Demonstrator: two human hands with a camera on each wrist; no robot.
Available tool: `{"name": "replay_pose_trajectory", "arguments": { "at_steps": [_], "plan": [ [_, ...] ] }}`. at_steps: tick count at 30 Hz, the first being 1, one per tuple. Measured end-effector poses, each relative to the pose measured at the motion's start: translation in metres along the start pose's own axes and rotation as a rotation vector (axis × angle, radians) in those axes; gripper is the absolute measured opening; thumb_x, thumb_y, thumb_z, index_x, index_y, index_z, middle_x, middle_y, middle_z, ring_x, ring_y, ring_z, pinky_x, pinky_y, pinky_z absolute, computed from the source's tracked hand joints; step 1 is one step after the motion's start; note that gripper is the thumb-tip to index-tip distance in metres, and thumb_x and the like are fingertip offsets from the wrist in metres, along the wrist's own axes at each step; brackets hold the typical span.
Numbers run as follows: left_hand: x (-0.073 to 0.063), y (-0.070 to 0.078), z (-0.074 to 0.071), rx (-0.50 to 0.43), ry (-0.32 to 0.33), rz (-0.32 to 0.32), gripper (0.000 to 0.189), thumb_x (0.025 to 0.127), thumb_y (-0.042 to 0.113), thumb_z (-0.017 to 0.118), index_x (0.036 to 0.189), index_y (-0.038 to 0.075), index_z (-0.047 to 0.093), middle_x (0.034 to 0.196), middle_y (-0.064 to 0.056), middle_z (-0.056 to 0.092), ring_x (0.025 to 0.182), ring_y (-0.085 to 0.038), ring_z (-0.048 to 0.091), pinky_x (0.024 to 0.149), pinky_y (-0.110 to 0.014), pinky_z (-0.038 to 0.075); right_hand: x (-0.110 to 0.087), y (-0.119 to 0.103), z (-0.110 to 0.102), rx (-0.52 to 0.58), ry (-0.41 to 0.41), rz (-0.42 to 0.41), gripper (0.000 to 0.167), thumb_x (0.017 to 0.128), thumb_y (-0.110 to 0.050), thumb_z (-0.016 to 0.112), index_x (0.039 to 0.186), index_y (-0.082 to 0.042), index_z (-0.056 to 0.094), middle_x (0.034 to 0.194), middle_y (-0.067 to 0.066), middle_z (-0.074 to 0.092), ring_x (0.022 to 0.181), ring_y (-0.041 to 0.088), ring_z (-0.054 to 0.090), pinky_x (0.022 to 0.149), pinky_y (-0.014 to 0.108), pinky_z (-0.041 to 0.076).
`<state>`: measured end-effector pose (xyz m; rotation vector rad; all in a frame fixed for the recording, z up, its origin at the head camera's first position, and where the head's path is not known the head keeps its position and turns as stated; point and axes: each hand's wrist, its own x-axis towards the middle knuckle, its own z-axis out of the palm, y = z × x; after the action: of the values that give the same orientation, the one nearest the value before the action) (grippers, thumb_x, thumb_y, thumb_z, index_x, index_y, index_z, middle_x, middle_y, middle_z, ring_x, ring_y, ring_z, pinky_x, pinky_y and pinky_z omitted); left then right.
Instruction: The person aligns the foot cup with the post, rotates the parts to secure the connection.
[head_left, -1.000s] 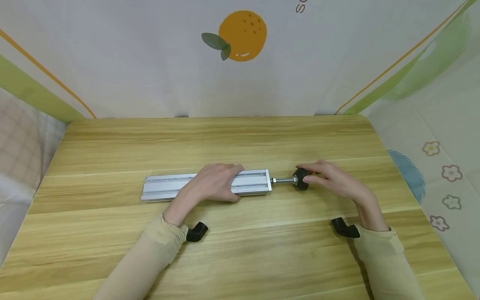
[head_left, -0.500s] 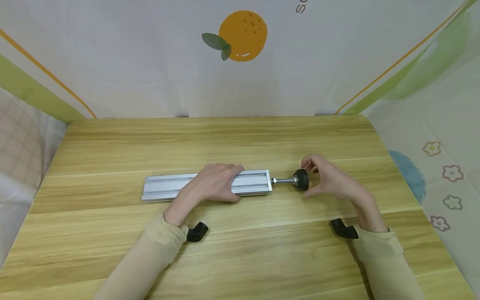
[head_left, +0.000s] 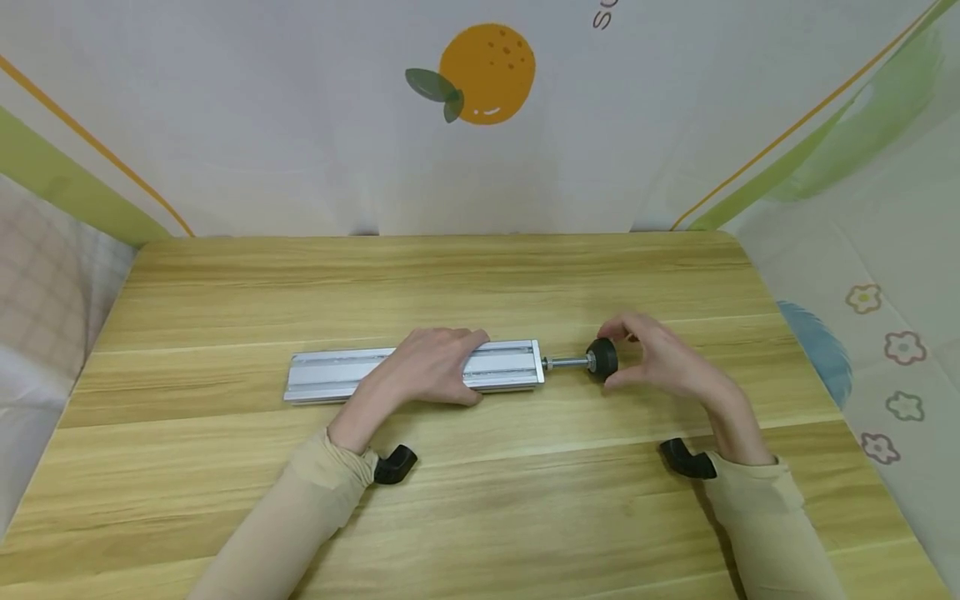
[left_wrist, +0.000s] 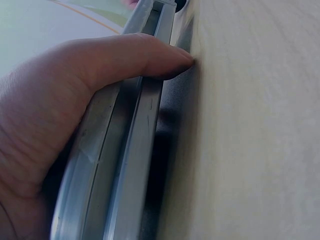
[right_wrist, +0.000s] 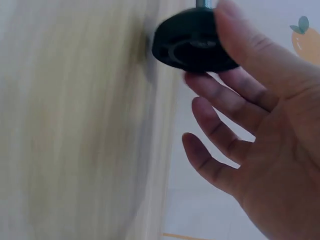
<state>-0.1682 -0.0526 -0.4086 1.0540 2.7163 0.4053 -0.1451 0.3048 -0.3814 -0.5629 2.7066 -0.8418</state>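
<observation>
A silver aluminium profile (head_left: 330, 372) lies lengthwise on the wooden table. My left hand (head_left: 427, 362) grips it from above, the thumb (left_wrist: 160, 57) down its near side. From the profile's right end plate a threaded rod (head_left: 570, 362) with nuts sticks out, ending in a round black levelling foot (head_left: 602, 358). My right hand (head_left: 663, 358) has its thumb and a finger curled round the foot's rim. In the right wrist view the foot's underside (right_wrist: 195, 47) faces the camera, and the thumb overlaps its edge. The other fingers (right_wrist: 215, 130) are loosely bent below it.
The wood-grain table (head_left: 480, 517) reaches to a white cloth backdrop (head_left: 300, 125) with a printed orange. Black curved pieces (head_left: 394, 464) stick out at both sleeve cuffs, low over the table.
My right hand lets go of the levelling foot, its thumb and fingers spreading, then draws them back in round the rim. The left hand and the profile stay put.
</observation>
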Motion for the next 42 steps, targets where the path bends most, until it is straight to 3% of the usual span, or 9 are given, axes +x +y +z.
{"name": "replay_pose_trajectory", "arguments": {
  "at_steps": [8, 12, 16, 22, 28, 32, 42],
  "plan": [
    [0.0, -0.001, 0.001, 0.0, 0.003, -0.001, 0.072, 0.074, 0.048, 0.08, 0.134, 0.016, 0.057, 0.105, 0.003, 0.071, 0.083, -0.014, 0.064, 0.07, -0.038, 0.055, -0.006, 0.003, -0.006, -0.038, -0.068, 0.0, 0.054, 0.098, -0.029, 0.068, 0.147, -0.007, 0.056, 0.131, 0.012, 0.069, 0.116, 0.026, 0.058, 0.094, 0.044, 0.05],
    [0.0, -0.001, 0.0, -0.001, 0.0, 0.001, 0.073, 0.074, 0.048, 0.08, 0.135, 0.016, 0.057, 0.105, 0.003, 0.072, 0.084, -0.014, 0.064, 0.071, -0.038, 0.055, -0.006, 0.003, -0.007, -0.043, -0.084, -0.001, 0.054, 0.101, -0.029, 0.064, 0.149, -0.007, 0.054, 0.131, 0.011, 0.07, 0.114, 0.024, 0.059, 0.093, 0.04, 0.05],
    [0.0, -0.001, 0.001, -0.008, -0.006, -0.004, 0.074, 0.075, 0.047, 0.08, 0.137, 0.016, 0.056, 0.112, 0.001, 0.072, 0.087, -0.016, 0.065, 0.073, -0.039, 0.056, -0.006, 0.003, -0.006, -0.046, -0.087, -0.019, 0.055, 0.101, -0.029, 0.064, 0.15, -0.006, 0.052, 0.137, 0.013, 0.067, 0.118, 0.026, 0.06, 0.096, 0.046, 0.051],
    [0.0, -0.001, 0.002, -0.008, -0.013, -0.008, 0.075, 0.075, 0.048, 0.08, 0.139, 0.016, 0.055, 0.115, 0.0, 0.072, 0.087, -0.016, 0.065, 0.074, -0.039, 0.056, -0.004, 0.003, -0.004, 0.036, -0.075, -0.002, 0.066, 0.09, -0.027, 0.079, 0.146, -0.005, 0.052, 0.146, 0.014, 0.059, 0.131, 0.034, 0.056, 0.107, 0.058, 0.047],
    [0.0, -0.001, 0.0, -0.015, -0.015, -0.009, 0.076, 0.076, 0.048, 0.08, 0.141, 0.016, 0.054, 0.119, -0.001, 0.072, 0.092, -0.018, 0.067, 0.077, -0.04, 0.058, 0.001, 0.002, -0.001, 0.056, -0.005, -0.062, 0.074, 0.069, -0.013, 0.095, 0.127, -0.001, 0.05, 0.127, 0.014, 0.057, 0.121, 0.029, 0.055, 0.105, 0.047, 0.045],
    [0.0, -0.002, 0.0, -0.014, -0.023, -0.014, 0.078, 0.076, 0.048, 0.08, 0.142, 0.017, 0.054, 0.118, 0.0, 0.072, 0.091, -0.017, 0.067, 0.076, -0.039, 0.057, 0.004, 0.001, 0.001, 0.043, 0.006, -0.089, 0.073, 0.066, -0.01, 0.096, 0.122, -0.002, 0.05, 0.123, 0.012, 0.057, 0.117, 0.025, 0.054, 0.103, 0.044, 0.045],
    [0.002, -0.003, 0.001, -0.01, -0.009, 0.0, 0.073, 0.074, 0.047, 0.081, 0.136, 0.017, 0.056, 0.105, 0.003, 0.07, 0.079, -0.014, 0.061, 0.066, -0.036, 0.052, 0.005, -0.001, 0.003, 0.028, 0.019, -0.056, 0.067, 0.065, -0.013, 0.097, 0.118, -0.004, 0.057, 0.118, 0.01, 0.064, 0.114, 0.027, 0.058, 0.106, 0.053, 0.044]
  ]
}}
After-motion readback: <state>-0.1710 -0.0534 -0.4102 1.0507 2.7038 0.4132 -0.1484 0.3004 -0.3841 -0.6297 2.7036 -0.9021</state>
